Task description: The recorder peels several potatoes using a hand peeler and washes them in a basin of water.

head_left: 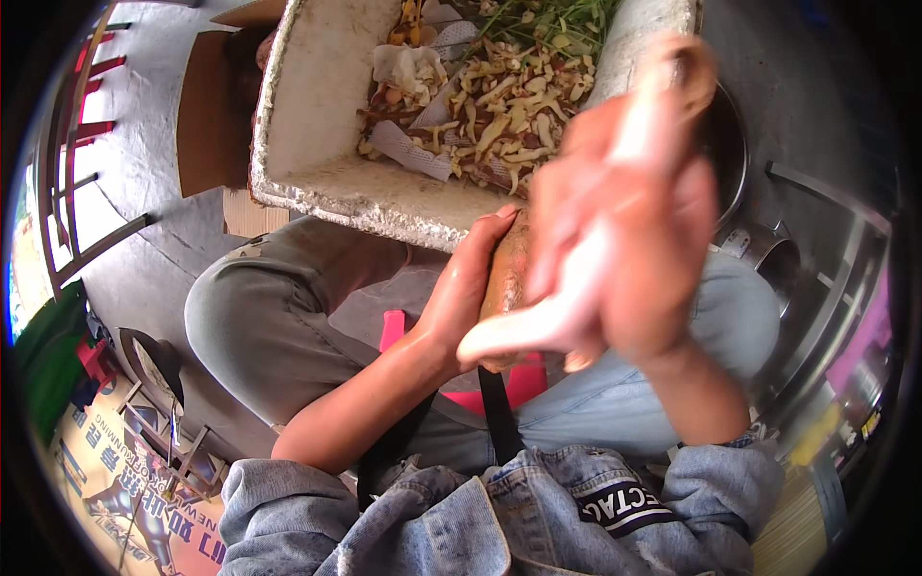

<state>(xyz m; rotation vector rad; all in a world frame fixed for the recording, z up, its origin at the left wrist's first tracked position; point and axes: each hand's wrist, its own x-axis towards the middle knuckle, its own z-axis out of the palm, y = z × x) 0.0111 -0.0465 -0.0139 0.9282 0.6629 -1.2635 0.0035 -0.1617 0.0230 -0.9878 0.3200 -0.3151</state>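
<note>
My left hand is closed around a large brown root vegetable, held lengthwise just past the rim of a foam box. In front of it and nearer the camera, my right hand is blurred and hides the vegetable's right side. Something brown, too blurred to name, shows at the top of that hand; whether the fingers hold it cannot be told. The worn white foam box stands before me with pale and brown peelings, green stems, crumpled tissue and white foam netting inside.
A cardboard box stands left of the foam box. On the right are a large metal vessel, partly hidden, a metal pot and a metal frame. A pink plastic piece shows between my legs. Printed cardboard lies at lower left.
</note>
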